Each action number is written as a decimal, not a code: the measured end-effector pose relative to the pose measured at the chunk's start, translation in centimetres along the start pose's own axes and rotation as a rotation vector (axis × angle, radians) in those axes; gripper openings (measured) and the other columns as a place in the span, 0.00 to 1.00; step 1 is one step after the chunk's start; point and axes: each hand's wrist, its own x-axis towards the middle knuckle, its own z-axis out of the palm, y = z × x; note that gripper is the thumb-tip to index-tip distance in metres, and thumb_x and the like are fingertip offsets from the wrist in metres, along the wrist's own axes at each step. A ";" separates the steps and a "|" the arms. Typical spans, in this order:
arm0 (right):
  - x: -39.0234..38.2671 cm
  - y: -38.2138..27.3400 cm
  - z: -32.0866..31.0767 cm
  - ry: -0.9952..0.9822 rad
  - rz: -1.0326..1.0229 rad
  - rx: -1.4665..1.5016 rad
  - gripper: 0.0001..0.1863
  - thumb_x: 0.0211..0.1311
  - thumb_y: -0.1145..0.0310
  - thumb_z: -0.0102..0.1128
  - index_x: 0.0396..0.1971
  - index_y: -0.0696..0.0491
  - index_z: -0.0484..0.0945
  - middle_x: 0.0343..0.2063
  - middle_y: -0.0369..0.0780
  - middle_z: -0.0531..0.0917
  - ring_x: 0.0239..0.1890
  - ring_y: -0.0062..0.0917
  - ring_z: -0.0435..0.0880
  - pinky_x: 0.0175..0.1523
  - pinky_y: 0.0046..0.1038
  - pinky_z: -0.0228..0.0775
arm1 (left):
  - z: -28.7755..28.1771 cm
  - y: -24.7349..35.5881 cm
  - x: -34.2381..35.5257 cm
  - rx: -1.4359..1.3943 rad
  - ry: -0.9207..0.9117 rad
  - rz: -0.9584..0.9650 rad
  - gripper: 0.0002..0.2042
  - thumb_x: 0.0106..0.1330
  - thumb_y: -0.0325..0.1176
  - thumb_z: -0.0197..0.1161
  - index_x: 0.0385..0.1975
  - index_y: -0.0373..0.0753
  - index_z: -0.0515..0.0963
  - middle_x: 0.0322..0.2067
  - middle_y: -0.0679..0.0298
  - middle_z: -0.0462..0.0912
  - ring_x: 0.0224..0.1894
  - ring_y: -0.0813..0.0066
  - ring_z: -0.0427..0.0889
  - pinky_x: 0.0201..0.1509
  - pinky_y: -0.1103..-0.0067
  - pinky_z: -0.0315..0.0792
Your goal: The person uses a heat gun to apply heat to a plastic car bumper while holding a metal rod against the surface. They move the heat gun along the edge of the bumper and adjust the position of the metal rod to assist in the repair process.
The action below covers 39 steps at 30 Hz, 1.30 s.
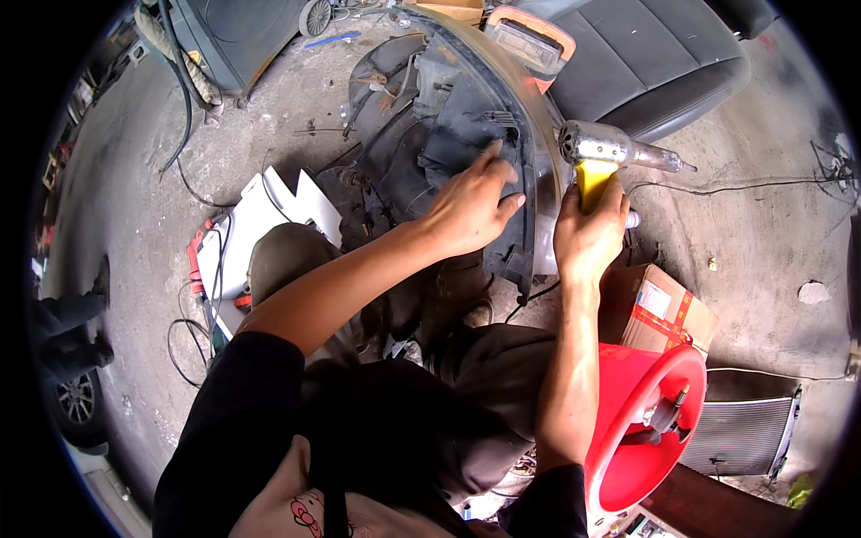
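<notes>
A large curved car part point(466, 99), black on its inner side with wires and a pale glossy outer rim, stands in front of me. My left hand point(480, 197) reaches over its inner side, the index finger stretched toward the black edge and the other fingers partly bent. Nothing shows in that hand, and whether the fingertip touches the edge I cannot tell. To the right of the rim, my right hand point(592, 229) is wrapped round the yellow handle of a heat gun point(599, 148). The gun's metal nozzle points right, away from the part.
A dark car seat point(637, 63) and an orange-framed work light or case point(531, 45) lie beyond the part. To my right are a cardboard box point(659, 309), a red bucket point(610, 386) with tools inside and a radiator point(740, 435). Cables cross the floor beside a white box point(269, 211).
</notes>
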 end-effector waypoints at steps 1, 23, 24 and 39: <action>0.0 -0.1 -0.1 0.002 0.003 0.000 0.30 0.59 0.66 0.66 0.59 0.61 0.69 0.49 0.55 0.77 0.48 0.54 0.82 0.50 0.47 0.76 | 0.3 -0.1 0.3 -0.023 -0.011 -0.022 0.16 0.68 0.36 0.66 0.45 0.31 0.73 0.63 0.27 0.63 0.66 0.34 0.66 0.65 0.61 0.68; -0.3 -0.5 -0.9 0.029 -0.001 0.067 0.28 0.59 0.66 0.67 0.57 0.62 0.71 0.47 0.57 0.78 0.48 0.56 0.81 0.51 0.47 0.74 | 3.4 -1.2 2.3 -0.147 0.068 0.005 0.14 0.67 0.35 0.67 0.40 0.31 0.74 0.65 0.18 0.52 0.51 0.39 0.83 0.45 0.69 0.82; -0.2 -0.6 -1.0 0.031 0.022 0.076 0.27 0.59 0.67 0.67 0.56 0.62 0.73 0.46 0.57 0.79 0.49 0.55 0.80 0.52 0.47 0.73 | 3.3 -0.9 2.4 -0.147 0.049 -0.008 0.14 0.67 0.35 0.67 0.40 0.31 0.74 0.65 0.18 0.52 0.53 0.38 0.81 0.45 0.69 0.82; -0.3 -0.4 -1.2 0.056 0.026 0.088 0.26 0.59 0.67 0.68 0.55 0.62 0.74 0.45 0.56 0.80 0.49 0.55 0.80 0.54 0.45 0.72 | 2.0 -0.1 2.5 -0.002 0.048 -0.029 0.19 0.67 0.35 0.66 0.53 0.31 0.72 0.67 0.27 0.58 0.53 0.41 0.81 0.49 0.68 0.82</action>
